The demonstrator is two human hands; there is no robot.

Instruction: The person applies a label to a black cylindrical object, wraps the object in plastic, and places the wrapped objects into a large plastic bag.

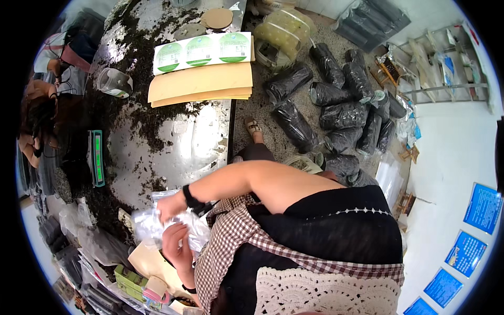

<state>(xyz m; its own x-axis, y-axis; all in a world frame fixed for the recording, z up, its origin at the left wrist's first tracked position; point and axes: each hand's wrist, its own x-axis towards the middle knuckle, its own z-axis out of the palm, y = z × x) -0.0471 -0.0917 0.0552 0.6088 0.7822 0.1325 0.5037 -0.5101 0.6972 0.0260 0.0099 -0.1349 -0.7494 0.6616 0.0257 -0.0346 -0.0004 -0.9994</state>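
Observation:
My right hand, with a black wristband behind it, reaches left across my body and grips a shiny silvery plastic bag at the table's near edge. My left hand is just below it, fingers curled onto the same crinkled bag. Both hands are slightly blurred, and the bag hides some fingertips. A cream paper sheet lies beside my left hand. Beyond the hands is a metal table scattered with dark loose flakes, with a scale with a green display on its left side.
Label sheets, tan paper and a clear container sit on the table. Several black wrapped bundles cover the floor right, near a yellowish bag. A green box is lower left. Co-workers' arms show at far left.

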